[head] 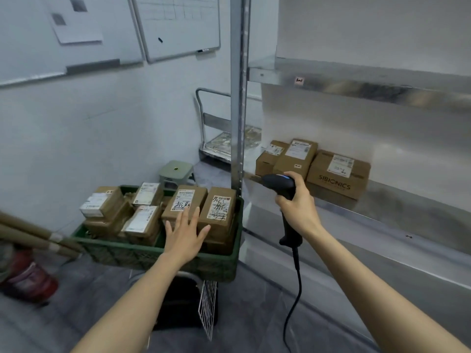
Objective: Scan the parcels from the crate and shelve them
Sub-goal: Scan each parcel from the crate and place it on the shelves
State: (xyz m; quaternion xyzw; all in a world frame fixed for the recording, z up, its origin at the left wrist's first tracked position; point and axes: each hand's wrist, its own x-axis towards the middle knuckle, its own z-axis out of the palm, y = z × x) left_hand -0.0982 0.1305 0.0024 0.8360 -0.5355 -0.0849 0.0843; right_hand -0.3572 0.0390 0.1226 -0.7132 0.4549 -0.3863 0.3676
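Observation:
A green plastic crate [107, 247] holds several brown cardboard parcels with white labels. My left hand [184, 233] is spread flat, fingers apart, over the near edge of two upright parcels [186, 200] at the crate's right end, holding nothing. My right hand [299, 202] grips a black corded barcode scanner [279, 183], its head pointing left toward the crate. Three parcels [339, 171] lie on the metal shelf [397, 225] behind the scanner, one printed SIBIONICS.
A metal shelf upright [238, 98] stands between crate and shelf. An upper shelf [356, 77] runs overhead at right. A green stool [175, 170] and a trolley [216, 138] stand behind the crate. A red fire extinguisher [28, 276] and cardboard tubes lie at left. Whiteboards hang on the wall.

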